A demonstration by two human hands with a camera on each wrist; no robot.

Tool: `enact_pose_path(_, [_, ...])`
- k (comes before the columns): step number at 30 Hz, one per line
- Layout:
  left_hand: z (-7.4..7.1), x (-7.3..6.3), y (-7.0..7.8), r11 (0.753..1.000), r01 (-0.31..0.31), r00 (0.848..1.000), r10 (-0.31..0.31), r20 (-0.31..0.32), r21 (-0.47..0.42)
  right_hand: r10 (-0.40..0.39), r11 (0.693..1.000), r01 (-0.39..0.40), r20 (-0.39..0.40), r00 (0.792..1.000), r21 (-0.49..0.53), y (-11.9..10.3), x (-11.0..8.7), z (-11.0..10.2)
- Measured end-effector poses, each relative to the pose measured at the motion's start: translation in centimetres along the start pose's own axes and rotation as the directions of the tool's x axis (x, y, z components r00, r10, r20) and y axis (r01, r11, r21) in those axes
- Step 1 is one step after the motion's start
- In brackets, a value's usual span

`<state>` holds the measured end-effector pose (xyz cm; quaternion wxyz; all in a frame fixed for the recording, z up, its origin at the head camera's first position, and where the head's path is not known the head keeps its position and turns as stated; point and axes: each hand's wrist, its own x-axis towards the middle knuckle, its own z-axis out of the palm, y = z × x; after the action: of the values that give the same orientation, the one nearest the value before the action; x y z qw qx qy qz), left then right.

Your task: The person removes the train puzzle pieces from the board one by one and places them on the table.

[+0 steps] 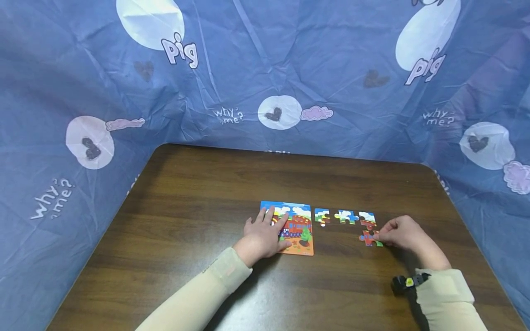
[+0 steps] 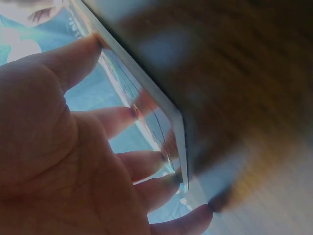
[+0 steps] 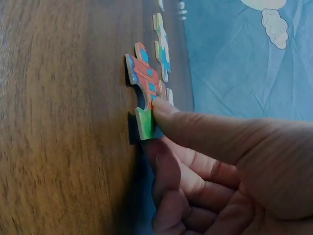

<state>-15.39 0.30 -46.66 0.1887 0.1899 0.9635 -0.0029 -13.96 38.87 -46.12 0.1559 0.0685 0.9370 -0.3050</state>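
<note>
Near the middle of a wooden table point(image 1: 174, 220), a person's left hand point(image 1: 262, 236) rested with fingers spread on a picture board point(image 1: 304, 225), apparently to steady it. Toward the table's right edge, the right hand point(image 1: 403, 233) pinched a red-and-green puzzle piece point(image 1: 366, 238) at its side, seemingly to leave its picture uncovered, with three other pieces point(image 1: 347, 217) in a row nearer the far edge.

Head view: left part of rectangular multicoloured picture board point(image 1: 300, 225) hidden beneath left hand point(image 1: 262, 233), centre; cream fabric sleeves point(image 1: 194, 294) cut by bottom edge. Left wrist view: brown wood-grain table point(image 2: 254, 73) blurred, right side. Right wrist view: right hand point(image 3: 222, 169) covers part of red-and-green puzzle piece point(image 3: 144, 71), centre.
</note>
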Motion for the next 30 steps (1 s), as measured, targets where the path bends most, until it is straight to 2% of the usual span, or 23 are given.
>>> enact_pose_path(9, [0.13,0.08,-0.04,1.000,-0.004,1.000,0.004,-0.007,0.010,0.032,0.999,-0.033,-0.030,0.999,-0.028,0.03,-0.03,0.19])
enact_pose_path(23, [0.27,0.37,-0.02,1.000,0.007,1.000,-0.007,-0.002,0.021,0.002,1.000,-0.003,-0.017,1.000,-0.024,0.19,-0.31,0.00])
enact_pose_path(30, [0.23,0.21,0.00,1.000,0.006,1.000,-0.006,-0.004,0.009,-0.030,0.999,0.028,-0.080,0.996,-0.025,-0.44,-0.68,-0.04])
